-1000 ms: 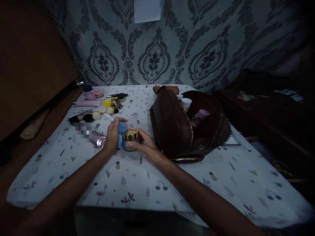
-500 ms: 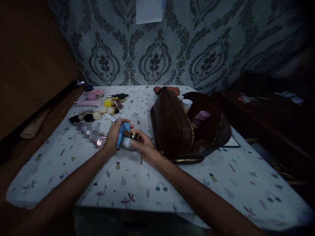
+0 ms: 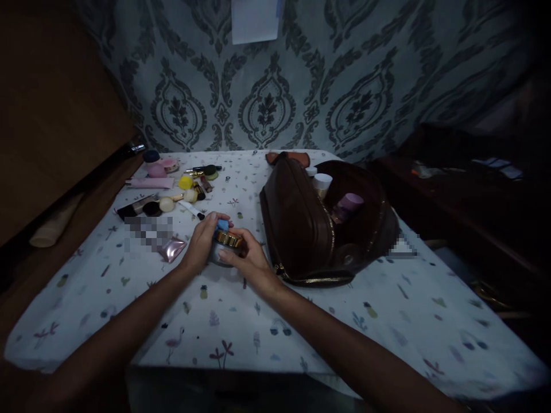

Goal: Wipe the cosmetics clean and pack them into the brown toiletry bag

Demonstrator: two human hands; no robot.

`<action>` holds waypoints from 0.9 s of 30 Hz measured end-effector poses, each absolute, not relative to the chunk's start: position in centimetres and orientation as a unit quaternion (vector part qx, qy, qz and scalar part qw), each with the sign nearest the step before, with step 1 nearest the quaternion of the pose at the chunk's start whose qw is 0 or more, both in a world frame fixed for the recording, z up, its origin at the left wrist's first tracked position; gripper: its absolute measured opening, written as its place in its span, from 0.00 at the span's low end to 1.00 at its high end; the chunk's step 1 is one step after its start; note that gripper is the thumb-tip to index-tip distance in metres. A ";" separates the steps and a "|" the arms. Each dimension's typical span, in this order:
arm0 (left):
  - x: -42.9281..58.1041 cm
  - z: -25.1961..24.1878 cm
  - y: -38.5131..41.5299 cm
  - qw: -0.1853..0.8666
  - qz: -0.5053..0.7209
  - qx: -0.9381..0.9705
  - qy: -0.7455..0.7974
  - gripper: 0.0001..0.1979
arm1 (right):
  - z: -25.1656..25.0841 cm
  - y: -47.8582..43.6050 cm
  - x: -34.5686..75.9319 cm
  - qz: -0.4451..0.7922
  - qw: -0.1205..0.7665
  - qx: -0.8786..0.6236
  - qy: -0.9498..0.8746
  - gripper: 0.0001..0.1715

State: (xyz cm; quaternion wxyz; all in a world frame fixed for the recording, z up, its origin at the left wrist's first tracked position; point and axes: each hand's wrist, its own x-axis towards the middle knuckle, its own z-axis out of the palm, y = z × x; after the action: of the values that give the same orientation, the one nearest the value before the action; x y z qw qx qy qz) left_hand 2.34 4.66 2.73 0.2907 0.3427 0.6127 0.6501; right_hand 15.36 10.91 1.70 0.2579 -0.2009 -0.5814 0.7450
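My right hand [image 3: 244, 256] grips a small grey jar with a gold lid [image 3: 227, 238] just above the table. My left hand [image 3: 202, 242] is closed on a blue cloth [image 3: 222, 224] and presses it against the jar's left side; most of the cloth is hidden under the fingers. Right beside the hands stands an open brown bag [image 3: 301, 221] with a white-capped bottle [image 3: 322, 183] and a pink-capped bottle [image 3: 350, 202] inside.
The table carries a white patterned cloth [image 3: 241, 321]. Several cosmetics lie at the back left: a pink tube [image 3: 150, 183], a yellow sponge [image 3: 186, 182], a pink sachet [image 3: 172, 249]. A wooden panel [image 3: 51, 115] stands at left, dark furniture [image 3: 473, 195] at right.
The blue cloth has been bunched smaller under my left fingers and moved up along the jar. Both hands stayed in place with the jar.
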 end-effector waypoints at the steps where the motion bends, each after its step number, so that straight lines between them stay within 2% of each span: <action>1: 2.4 2.9 4.5 0.263 0.637 0.369 0.624 0.27 | 1.8 10.9 15.4 0.738 0.262 -0.205 -0.587 0.36; 4: 2.4 3.1 4.4 0.230 0.605 0.409 0.643 0.27 | 1.9 10.9 15.4 0.736 0.244 -0.225 -0.591 0.37; 8: 2.5 2.8 4.5 0.277 0.615 0.373 0.637 0.29 | 1.8 11.0 15.5 0.726 0.229 -0.234 -0.605 0.40; 12: 2.8 2.3 4.7 0.318 0.634 0.342 0.617 0.29 | 1.5 11.0 15.5 0.709 0.265 -0.202 -0.622 0.39; 15: 2.6 2.2 4.7 0.315 0.646 0.318 0.618 0.29 | 1.4 10.9 15.7 0.728 0.251 -0.172 -0.615 0.37; 20: 2.1 2.9 5.0 0.338 0.681 0.272 0.590 0.23 | 1.6 11.0 16.1 0.759 0.211 -0.125 -0.603 0.45; 23: 2.0 3.3 5.1 0.372 0.689 0.272 0.559 0.21 | 1.7 11.1 16.1 0.758 0.195 -0.145 -0.606 0.41; 27: 1.8 3.7 4.9 0.353 0.687 0.305 0.558 0.19 | 1.6 11.3 15.8 0.745 0.223 -0.154 -0.609 0.33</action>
State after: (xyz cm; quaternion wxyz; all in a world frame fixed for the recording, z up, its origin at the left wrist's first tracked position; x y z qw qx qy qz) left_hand 1.82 4.90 3.69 0.3527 0.3051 0.5577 0.6867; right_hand 15.85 11.28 1.58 0.2228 -0.1544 -0.6094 0.7451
